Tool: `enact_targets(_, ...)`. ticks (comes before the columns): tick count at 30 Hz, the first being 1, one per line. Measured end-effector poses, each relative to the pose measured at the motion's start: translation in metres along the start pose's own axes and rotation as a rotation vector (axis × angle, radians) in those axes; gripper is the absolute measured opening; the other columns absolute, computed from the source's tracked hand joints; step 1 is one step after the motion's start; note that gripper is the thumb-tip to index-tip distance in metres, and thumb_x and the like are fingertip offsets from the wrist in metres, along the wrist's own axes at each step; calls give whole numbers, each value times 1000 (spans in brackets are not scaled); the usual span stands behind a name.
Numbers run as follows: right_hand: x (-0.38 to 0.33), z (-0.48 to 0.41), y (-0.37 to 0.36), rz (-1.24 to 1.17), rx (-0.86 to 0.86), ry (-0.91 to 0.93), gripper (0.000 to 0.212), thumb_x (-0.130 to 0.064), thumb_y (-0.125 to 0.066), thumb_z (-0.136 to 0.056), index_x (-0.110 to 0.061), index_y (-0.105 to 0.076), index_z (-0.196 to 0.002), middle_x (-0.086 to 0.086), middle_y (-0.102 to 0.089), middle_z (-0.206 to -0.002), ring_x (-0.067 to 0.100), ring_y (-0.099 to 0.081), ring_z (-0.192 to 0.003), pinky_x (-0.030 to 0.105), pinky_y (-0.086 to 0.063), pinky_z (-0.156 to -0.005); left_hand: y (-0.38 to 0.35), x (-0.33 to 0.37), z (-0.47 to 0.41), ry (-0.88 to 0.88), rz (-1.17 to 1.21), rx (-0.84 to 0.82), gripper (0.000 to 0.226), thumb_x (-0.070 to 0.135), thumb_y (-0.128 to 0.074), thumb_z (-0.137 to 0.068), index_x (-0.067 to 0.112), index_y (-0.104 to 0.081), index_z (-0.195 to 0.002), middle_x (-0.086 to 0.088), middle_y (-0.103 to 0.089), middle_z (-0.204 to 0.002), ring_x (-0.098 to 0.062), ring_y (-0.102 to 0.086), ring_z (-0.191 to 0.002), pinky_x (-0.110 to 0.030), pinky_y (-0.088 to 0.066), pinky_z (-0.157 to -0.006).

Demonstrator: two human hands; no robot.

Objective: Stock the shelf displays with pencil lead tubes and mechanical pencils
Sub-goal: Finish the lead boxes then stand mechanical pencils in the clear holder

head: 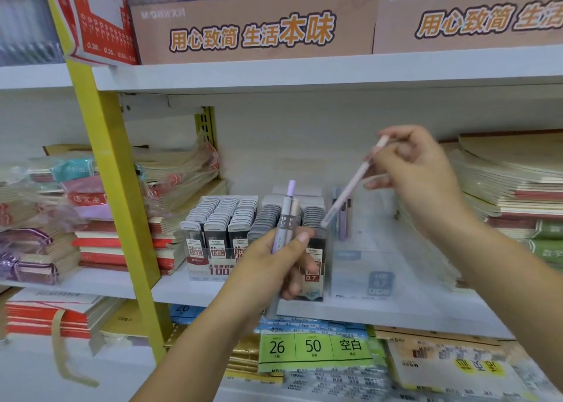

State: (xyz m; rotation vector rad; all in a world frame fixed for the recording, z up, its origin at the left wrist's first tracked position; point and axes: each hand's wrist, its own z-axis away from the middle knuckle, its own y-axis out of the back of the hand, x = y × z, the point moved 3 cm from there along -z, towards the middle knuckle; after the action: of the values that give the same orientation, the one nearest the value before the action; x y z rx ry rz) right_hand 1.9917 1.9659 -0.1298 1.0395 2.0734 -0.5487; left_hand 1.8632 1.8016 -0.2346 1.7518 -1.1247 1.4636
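My left hand [274, 264] grips a small bunch of mechanical pencils [286, 216], a purple one and a beige one, upright in front of the lead tube displays. My right hand [417, 164] pinches a pale pink mechanical pencil [350, 185] near its top end, tilted with its tip pointing down-left. That tip hangs over a clear pencil display box [359, 267], where a few pencils [342, 216] stand at the back. Rows of grey-capped pencil lead tubes [219, 219] fill the clear display to the left, and a second lead tube display [312, 213] sits partly behind my left hand.
Wrapped stacks of notebooks [182, 170] lie left of the displays and more notebooks [511, 188] are piled on the right. A yellow shelf upright [112, 170] stands at the left. Brown cardboard boxes [253, 27] sit on the shelf above. Packets with green labels [313, 347] fill the shelf below.
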Motion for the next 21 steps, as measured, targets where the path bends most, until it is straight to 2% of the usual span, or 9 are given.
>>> enact_targets(2, 1, -11, 13, 245, -7, 108, 26, -5, -60, -92, -30, -54, -95, 7, -64, -88, 10, -68, -65, 22, -55, -56, 5, 1, -1, -6, 2, 27, 19, 39, -62, -92, 26, -72, -101, 3, -56, -64, -8, -37, -43, -18, -31, -41)
enact_targets(5, 23, -15, 14, 642, -138, 132, 20, -12, -64, -90, -28, -55, -97, 1, -65, -88, 17, -69, -74, 38, -58, -72, 7, 4, -2, -6, -10, 42, 38, 47, -64, -82, 18, -67, -105, 6, -49, -62, -7, -33, -44, -18, -27, -41)
enact_targets(7, 38, -12, 10, 785, -226, 163, 19, -12, -64, -90, -25, -56, -101, -3, -65, -89, 17, -68, -78, 42, -56, -78, 6, 4, -2, -6, -7, 48, 28, 43, -64, -88, 20, -66, -103, 6, -49, -62, -7, -32, -44, -18, -25, -41)
enact_targets(9, 49, -10, 7, 818, -275, 192, 17, -13, -64, -91, -21, -56, -103, -3, -65, -89, 18, -68, -80, 43, -55, -78, 5, 4, -2, -4, 6, 42, 11, 32, -60, -98, 25, -68, -99, 5, -49, -63, -8, -31, -44, -19, -24, -41)
enact_targets(13, 60, -11, 6, 803, -310, 198, 17, -14, -64, -91, -23, -55, -103, -7, -64, -88, 18, -67, -79, 46, -56, -77, 7, 4, -2, -6, 25, 31, 23, 16, -51, -102, 30, -69, -94, 3, -49, -64, -9, -28, -43, -19, -24, -39)
enact_targets(18, 62, -15, 5, 798, -296, 177, 24, -17, -66, -89, -32, -49, -97, -9, -62, -80, 6, -66, -68, 39, -56, -70, 7, 5, -1, -11, 23, 14, 26, 14, -50, -101, 31, -66, -89, 3, -51, -66, -11, -28, -42, -21, -24, -39)
enact_targets(21, 64, -16, 3, 838, -271, 171, 21, -20, -69, -88, -26, -50, -94, -7, -63, -75, 5, -65, -65, 35, -55, -65, 5, 5, -1, -33, -1, 23, 22, 21, -53, -102, 30, -64, -85, 2, -58, -67, -11, -35, -42, -21, -30, -40)
